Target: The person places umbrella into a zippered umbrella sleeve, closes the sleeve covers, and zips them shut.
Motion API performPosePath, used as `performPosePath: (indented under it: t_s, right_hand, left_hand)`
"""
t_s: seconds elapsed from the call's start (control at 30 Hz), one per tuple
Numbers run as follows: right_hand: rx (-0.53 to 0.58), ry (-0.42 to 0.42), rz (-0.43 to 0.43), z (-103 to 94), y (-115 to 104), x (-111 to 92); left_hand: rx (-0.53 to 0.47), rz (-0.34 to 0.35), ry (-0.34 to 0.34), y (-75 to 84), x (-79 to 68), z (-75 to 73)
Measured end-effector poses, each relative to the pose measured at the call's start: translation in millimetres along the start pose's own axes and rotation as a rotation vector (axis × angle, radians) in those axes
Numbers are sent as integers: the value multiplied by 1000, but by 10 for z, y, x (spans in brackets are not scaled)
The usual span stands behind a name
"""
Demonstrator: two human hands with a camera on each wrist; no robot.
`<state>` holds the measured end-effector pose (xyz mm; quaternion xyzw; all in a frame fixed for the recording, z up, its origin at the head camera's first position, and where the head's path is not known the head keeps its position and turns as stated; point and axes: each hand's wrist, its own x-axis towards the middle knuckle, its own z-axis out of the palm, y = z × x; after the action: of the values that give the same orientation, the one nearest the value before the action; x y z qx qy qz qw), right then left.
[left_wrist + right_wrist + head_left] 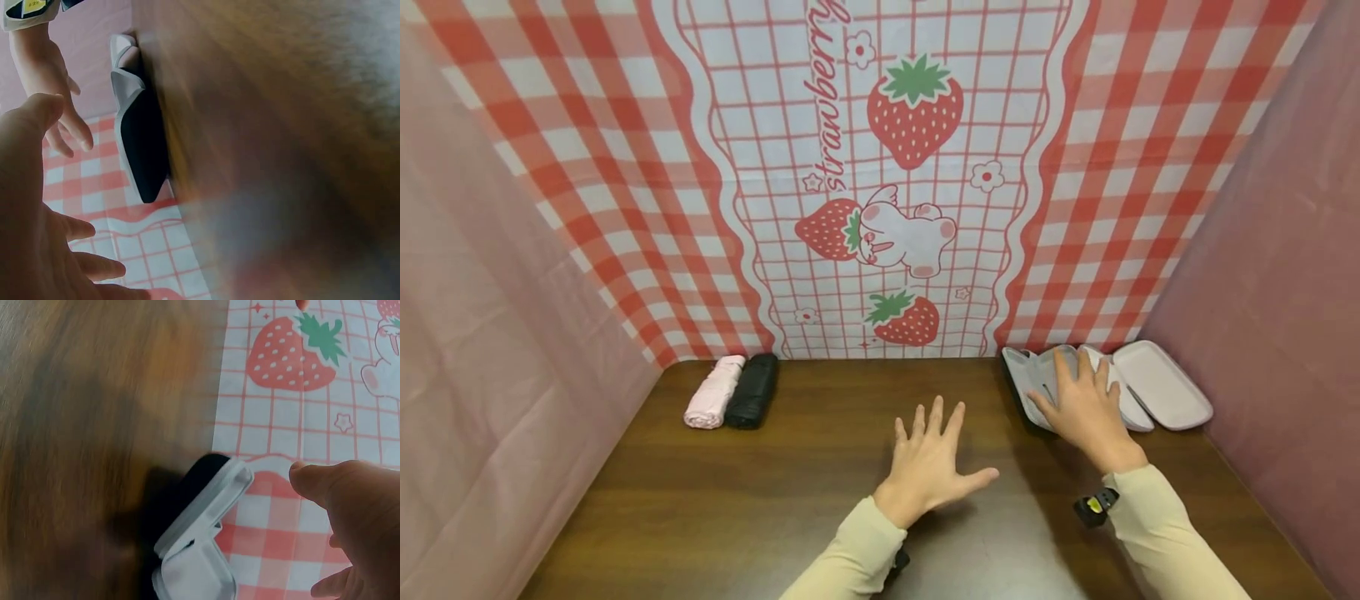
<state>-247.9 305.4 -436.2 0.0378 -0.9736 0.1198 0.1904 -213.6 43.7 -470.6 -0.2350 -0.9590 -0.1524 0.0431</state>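
My left hand (925, 462) hovers over the middle of the wooden table, fingers spread and holding nothing. At the right, my right hand (1088, 412) reaches with spread fingers over an opened zip case (1019, 375) that is black outside and grey inside. A pale opened case (1163, 385) lies just right of it, partly hidden behind that hand. From the left wrist view, the black case (144, 147) stands apart from the fingertips of both hands. In the right wrist view, a gap shows between the right thumb (312, 481) and the case (209, 503).
Two rolled bundles, one pink (715, 393) and one black (752, 392), lie side by side at the table's back left. A red-and-white checked cloth (910, 250) with strawberries hangs behind the table (737, 500). Pink curtains (497, 333) close both sides.
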Motion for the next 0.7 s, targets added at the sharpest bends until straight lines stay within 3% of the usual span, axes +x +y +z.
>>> performPosePath:
  t_s: [0.23, 0.43, 0.7]
  right_hand:
    - [-12, 69, -30, -6, 122, -17]
    - [4, 66, -15, -18, 198, -40]
    - [32, 67, -25, -9, 327, -57]
  left_hand:
    - [39, 28, 38, 82, 62, -39]
    - [82, 56, 59, 144, 108, -21]
    - [52, 76, 101, 219, 175, 3]
